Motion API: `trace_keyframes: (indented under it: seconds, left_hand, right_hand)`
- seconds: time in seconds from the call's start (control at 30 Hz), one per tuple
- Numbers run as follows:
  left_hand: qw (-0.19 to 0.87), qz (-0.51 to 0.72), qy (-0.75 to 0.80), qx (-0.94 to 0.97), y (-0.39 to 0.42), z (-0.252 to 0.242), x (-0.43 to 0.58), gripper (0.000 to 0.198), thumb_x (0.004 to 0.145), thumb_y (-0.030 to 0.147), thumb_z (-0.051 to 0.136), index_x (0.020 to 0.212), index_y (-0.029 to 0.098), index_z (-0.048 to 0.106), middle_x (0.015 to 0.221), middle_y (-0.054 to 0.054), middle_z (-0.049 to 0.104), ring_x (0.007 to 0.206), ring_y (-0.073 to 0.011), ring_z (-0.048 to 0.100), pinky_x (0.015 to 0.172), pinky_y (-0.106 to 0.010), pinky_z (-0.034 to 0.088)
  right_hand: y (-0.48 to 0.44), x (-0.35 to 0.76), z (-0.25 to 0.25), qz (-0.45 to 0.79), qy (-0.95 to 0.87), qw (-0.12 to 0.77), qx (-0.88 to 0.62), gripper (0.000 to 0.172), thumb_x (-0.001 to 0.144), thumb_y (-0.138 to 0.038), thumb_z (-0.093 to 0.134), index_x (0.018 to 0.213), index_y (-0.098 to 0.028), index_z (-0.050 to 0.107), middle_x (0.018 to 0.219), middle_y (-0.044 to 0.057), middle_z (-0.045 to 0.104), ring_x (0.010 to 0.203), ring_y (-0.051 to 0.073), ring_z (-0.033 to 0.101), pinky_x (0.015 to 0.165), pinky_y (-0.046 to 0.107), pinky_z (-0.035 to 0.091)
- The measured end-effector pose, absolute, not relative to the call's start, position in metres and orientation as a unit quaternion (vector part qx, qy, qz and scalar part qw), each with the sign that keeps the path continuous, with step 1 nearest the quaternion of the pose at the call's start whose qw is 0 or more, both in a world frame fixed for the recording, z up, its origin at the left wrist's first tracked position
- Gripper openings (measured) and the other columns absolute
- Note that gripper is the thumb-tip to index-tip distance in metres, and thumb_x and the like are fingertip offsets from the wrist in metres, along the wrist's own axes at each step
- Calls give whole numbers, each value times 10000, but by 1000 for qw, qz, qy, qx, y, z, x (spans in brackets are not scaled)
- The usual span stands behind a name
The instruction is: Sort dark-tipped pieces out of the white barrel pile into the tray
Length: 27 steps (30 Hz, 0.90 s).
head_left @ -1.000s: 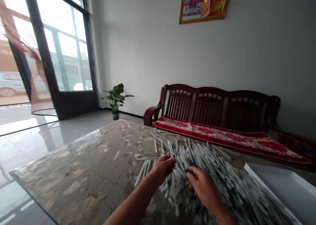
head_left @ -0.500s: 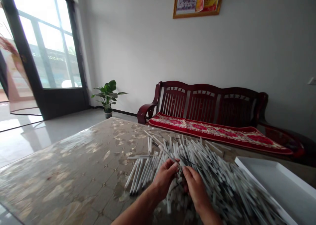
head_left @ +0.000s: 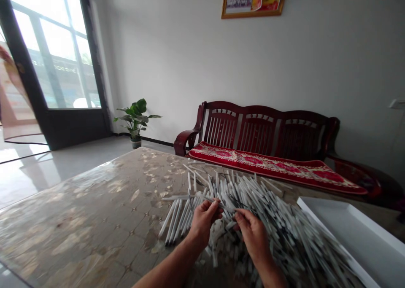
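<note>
My left hand (head_left: 205, 216) is closed, thumb against fingers, around a slim whitish tube (head_left: 226, 207). To its right, my right hand (head_left: 251, 227) pinches the near end of the same tube with thumb and forefinger. The tube slants slightly down from left to right, and its far end blends into the tubes behind. Beneath and beyond both hands lies a large heap of similar white tubes (head_left: 268, 208), some with dark ends. Beside my left hand, several tubes (head_left: 174, 220) lie roughly side by side. What the exact kind of tube is, I cannot make out.
The heap rests on a table with a brown floral cover (head_left: 104, 220). A shallow white box (head_left: 354, 237) stands at the right. Behind the table is a dark red wooden bench (head_left: 256, 127) with a red patterned runner (head_left: 268, 165). A potted plant (head_left: 136, 119) stands at the back left.
My hands have drawn a little apart, showing more of the tube between them. The tube now lies flatter than before, when it pointed up and left. The view has shifted slightly.
</note>
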<state>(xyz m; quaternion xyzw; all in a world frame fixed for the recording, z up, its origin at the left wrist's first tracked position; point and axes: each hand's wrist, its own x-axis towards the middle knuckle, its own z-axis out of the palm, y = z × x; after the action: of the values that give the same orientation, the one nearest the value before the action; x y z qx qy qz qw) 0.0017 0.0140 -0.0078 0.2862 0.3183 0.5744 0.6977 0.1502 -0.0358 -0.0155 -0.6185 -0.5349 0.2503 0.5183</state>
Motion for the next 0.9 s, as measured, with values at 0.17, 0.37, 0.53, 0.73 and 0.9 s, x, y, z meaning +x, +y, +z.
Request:
trace_keyframes:
  seconds: [0.17,0.37,0.53,0.73,0.9]
  left_hand:
    - [702,568,306,302,11,-10,3,490,457,455,915,765,130,718,605,-14,679,575,-117,621,563,-218,504]
    - [703,577,314,271,9,-10,7,495,431,449,922,748,130,716,605,-7,674,578,-122,635,571,-222,514]
    - [696,585,313,275,9,-10,6,486,447,443,920,757,131,715,617,-15,689,570,-120,638,571,-226,520]
    - [695,585,313,275,9,-10,6,491,436,441,922,756,128,719,602,-19,694,576,-126,645,571,-223,520]
    - [698,584,309,276,7,-12,8,479,450,439,919,756,129,719,611,-18,699,577,-122,646,572,-218,519]
  right_hand:
    - [-35,151,-18,290,-510,504,-634,564,818,-722,459,790,-194,654,591,35,650,502,190,618,422,248,442]
    - [-38,151,-14,198,-544,547,-605,413,799,-592,594,875,-198,692,763,65,722,692,214,685,630,271,532]
    - [-37,150,-17,285,-495,551,-609,491,838,-650,498,912,-199,677,710,53,703,563,202,649,387,244,412]
    - [-34,152,-16,256,-523,553,-596,416,783,-602,592,791,-196,684,634,24,661,557,184,616,532,267,497]
    - [-36,153,-12,254,-505,569,-597,455,819,-612,544,917,-192,689,708,44,681,595,191,623,534,271,502]
